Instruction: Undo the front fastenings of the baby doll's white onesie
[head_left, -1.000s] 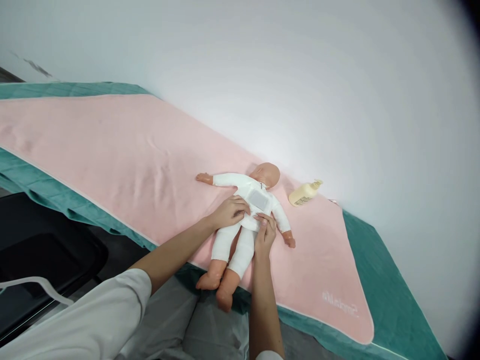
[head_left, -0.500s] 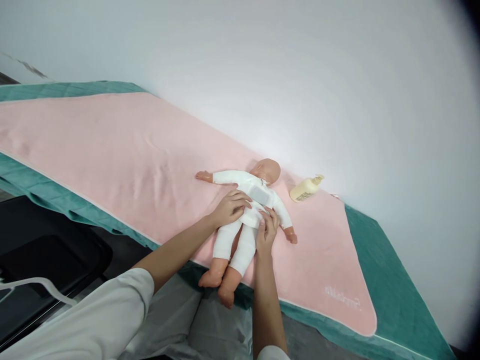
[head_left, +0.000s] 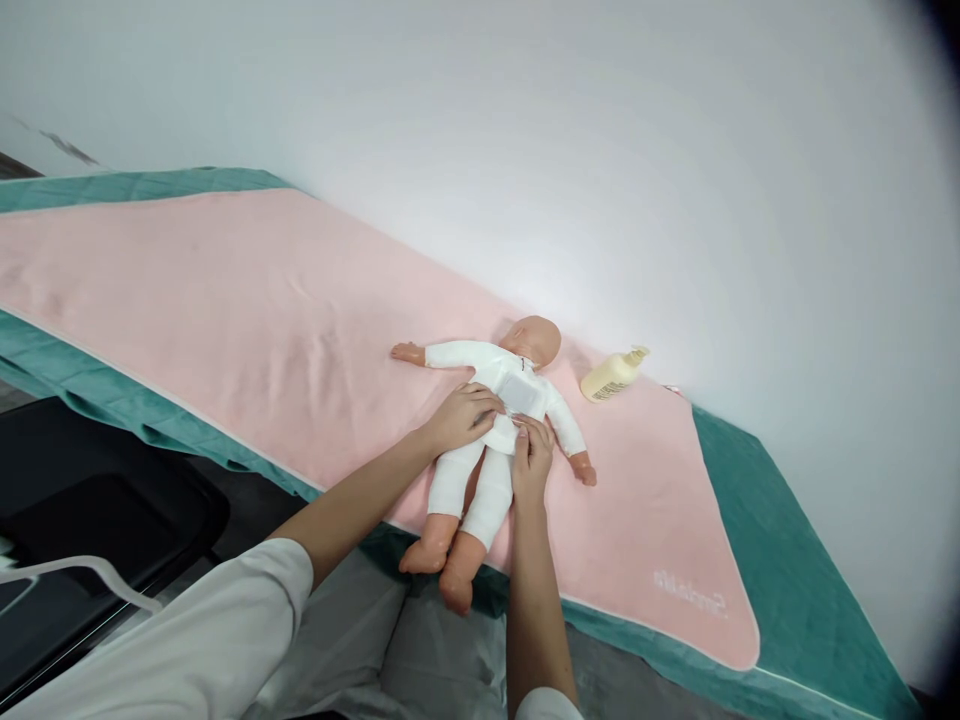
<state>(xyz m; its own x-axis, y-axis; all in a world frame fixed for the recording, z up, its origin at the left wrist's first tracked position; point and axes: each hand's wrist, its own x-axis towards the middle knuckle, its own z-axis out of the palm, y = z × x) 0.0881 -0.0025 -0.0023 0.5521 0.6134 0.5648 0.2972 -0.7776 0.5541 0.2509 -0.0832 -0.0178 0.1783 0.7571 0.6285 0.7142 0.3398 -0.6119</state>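
Note:
A baby doll in a white bodysuit lies on its back on a pink towel, head toward the wall, feet hanging over the near edge. My left hand rests on the doll's belly with fingers curled, pinching the white cloth at the waist. My right hand presses at the doll's right hip, its fingertips gripping the same cloth just under a grey patch on the chest.
A cream pump bottle lies on its side near the wall, right of the doll's head. A green sheet lies under the towel. A dark tub sits at the lower left. The white wall runs close behind.
Both hands have shifted slightly up the doll's body toward the chest patch. The doll stays put.

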